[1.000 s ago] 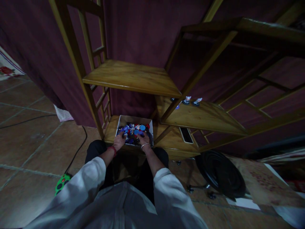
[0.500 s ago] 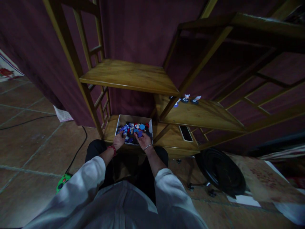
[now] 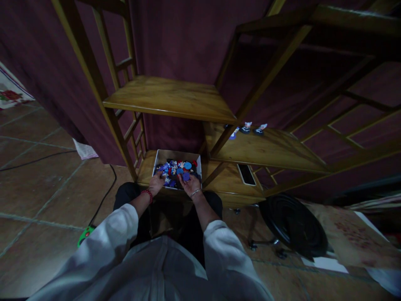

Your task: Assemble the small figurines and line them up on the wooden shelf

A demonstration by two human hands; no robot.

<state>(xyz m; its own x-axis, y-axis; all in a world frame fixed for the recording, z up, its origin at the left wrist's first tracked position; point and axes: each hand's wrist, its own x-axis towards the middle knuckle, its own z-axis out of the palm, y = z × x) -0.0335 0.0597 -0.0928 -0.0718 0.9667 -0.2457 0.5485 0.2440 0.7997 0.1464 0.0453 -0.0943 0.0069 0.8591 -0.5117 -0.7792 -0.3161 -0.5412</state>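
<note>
A white open box (image 3: 177, 152) full of small colourful figurines (image 3: 172, 166) sits on the low shelf before me. My right hand (image 3: 191, 184) is over its right front corner, fingers closed on a figurine's round purple base (image 3: 186, 176); the rest of that piece is hidden or too small to tell. At the left front of the box is my left hand (image 3: 156, 183), with a red bead bracelet (image 3: 148, 194) on the wrist. Its fingers curl in among purple and blue figurines, and what they grip is too small to make out. A blue round base (image 3: 187, 165) shows among the pile.
Several figurines, among them a white-and-black one (image 3: 246, 127), stand on the wooden shelf (image 3: 269, 150) to the right. Below it lies a phone-like dark panel (image 3: 247, 174). A black round stool (image 3: 293, 225) is at the right; a green object (image 3: 85, 235) with a cable lies on the left floor.
My right hand has turned the purple piece so that its round base faces up. The left hand stays almost in place at the box's left side. The view has shifted slightly.
</note>
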